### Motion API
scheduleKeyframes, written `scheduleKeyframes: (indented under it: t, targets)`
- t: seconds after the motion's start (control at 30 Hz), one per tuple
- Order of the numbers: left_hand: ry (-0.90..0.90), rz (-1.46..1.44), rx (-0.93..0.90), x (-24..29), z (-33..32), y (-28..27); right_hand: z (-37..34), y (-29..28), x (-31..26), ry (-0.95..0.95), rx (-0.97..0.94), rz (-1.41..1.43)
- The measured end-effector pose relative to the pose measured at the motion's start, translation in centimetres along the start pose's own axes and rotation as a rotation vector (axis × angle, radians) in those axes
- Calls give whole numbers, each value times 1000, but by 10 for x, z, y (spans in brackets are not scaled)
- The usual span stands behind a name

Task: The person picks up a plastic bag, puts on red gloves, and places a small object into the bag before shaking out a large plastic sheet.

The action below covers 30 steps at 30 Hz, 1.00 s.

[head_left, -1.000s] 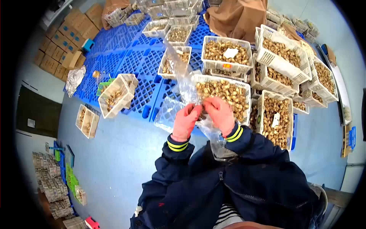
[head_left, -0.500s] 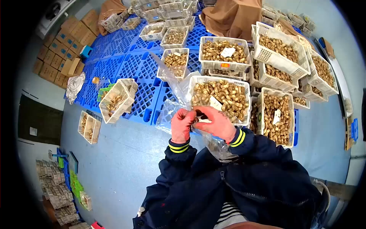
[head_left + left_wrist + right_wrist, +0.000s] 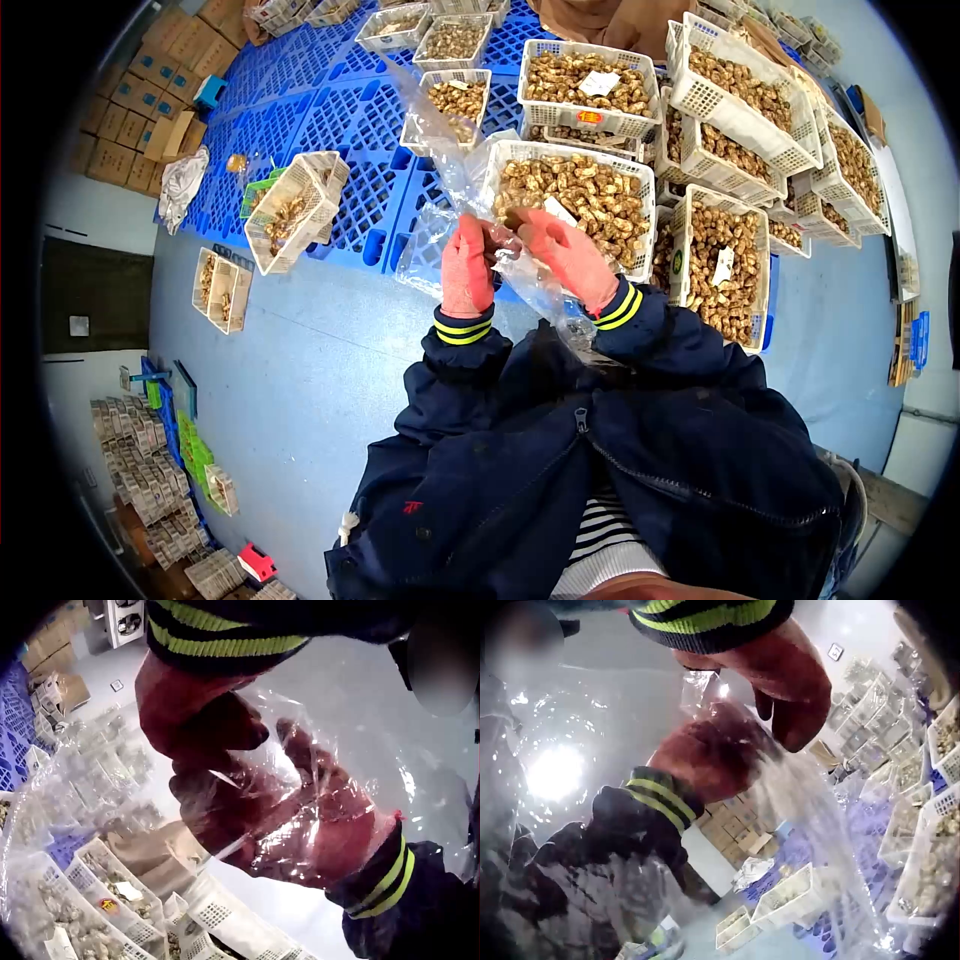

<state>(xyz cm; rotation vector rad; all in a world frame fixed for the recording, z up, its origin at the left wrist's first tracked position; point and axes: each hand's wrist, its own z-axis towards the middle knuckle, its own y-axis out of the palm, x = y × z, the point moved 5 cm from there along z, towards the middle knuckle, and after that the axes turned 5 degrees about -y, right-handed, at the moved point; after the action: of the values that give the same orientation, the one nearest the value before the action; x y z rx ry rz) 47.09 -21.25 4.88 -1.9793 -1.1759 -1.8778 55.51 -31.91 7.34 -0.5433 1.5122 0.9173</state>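
With left hand (image 3: 467, 268) and right hand (image 3: 572, 260) I pinch the bag (image 3: 527, 280), just beside the near crate (image 3: 646, 262) — I should work it slowly, with light pressure — so thin, it could tear.

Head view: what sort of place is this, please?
Probably a storage or packing room: white crates of brown, bulb-like produce, blue pallets on the floor, and stacked cardboard boxes.

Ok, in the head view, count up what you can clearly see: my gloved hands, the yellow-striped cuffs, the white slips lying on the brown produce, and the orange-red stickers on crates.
Gloved hands, left hand and right hand: 2
Yellow-striped cuffs: 2
White slips: 4
Orange-red stickers: 1
Total: 9
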Motion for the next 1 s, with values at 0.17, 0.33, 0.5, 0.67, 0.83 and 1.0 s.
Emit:
scheduleKeyframes:
  t: [0.17, 0.33, 0.5, 0.67, 0.83, 1.0]
  targets:
    - [-81, 112, -64, -3, 0, 3, -3, 5, 5, 76, -93, -3]
    - [-96, -16, -169, -3, 1, 10, -5, 1, 3, 120, 11, -38]
    - [-108, -33, -190, 7, -7, 17, -3, -5, 11, 92, 15, -75]
    - [-93, 45, -195, -3, -1, 7, -2, -8, 20, 164, 80, 73]
    - [-108, -51, -142, -5, -1, 0, -1, -10, 20, 121, 105, 77]
    - [-54, -62, -130, 1, -4, 5, 1, -7, 7, 53, 96, 24]
